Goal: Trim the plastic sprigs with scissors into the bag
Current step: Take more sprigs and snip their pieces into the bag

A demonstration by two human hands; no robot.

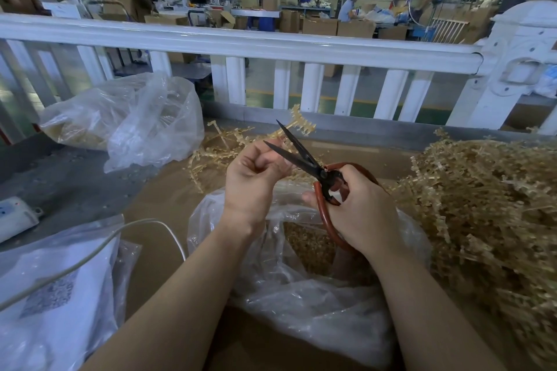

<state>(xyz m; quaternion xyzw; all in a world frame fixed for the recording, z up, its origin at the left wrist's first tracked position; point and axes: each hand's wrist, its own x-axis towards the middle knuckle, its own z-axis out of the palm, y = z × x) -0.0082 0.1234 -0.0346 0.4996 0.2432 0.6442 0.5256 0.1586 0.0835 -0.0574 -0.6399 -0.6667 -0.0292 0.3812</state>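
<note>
Left hand (256,178) pinching a tan plastic sprig (301,123) mid-frame, right hand (358,214) gripping open red-handled scissors (304,159): blades near fingers could nip, bits could miss the clear bag (301,280) below.

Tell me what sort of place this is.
Most likely a factory or packing workshop. Stacked cardboard boxes and workers at benches fill the hall beyond the white railing, and a big heap of plastic sprigs lies beside the bag on the work table.
</note>
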